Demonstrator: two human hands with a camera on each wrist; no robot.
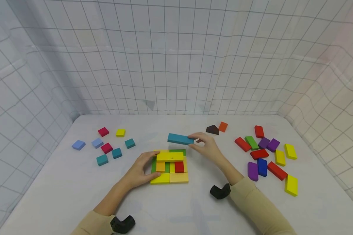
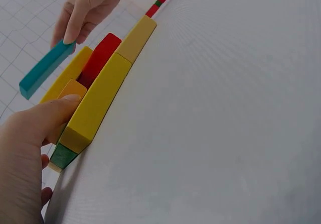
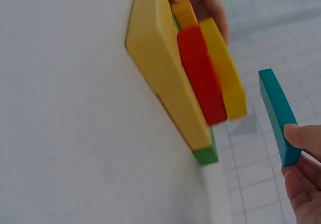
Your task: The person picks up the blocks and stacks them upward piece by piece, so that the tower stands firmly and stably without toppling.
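Observation:
Between its thumb and fingertips, my right hand (image 1: pixel 208 147) pinches one end of a long teal block (image 1: pixel 177 138), held just above and behind a low stack of wooden blocks. My left hand (image 1: pixel 139 170) grips that stack from its left side, the thumb near the front and the fingers toward the back. In the left wrist view the thumb (image 2: pixel 67 102) lies against an orange block (image 2: pixel 73 87). A yellow block (image 1: pixel 170 157) lies across the top of the stack, over the orange block and a red block (image 1: pixel 179 167). Yellow, tan and green blocks form the base.
Small teal, pink, light blue and yellow blocks (image 1: pixel 120 133) lie scattered at left. At right are several red, purple, green, blue and yellow blocks (image 1: pixel 291 185). A dark brown block (image 1: pixel 212 129) and an orange block (image 1: pixel 223 126) lie behind the right hand. Gridded white curtains enclose the white table (image 1: pixel 176 209).

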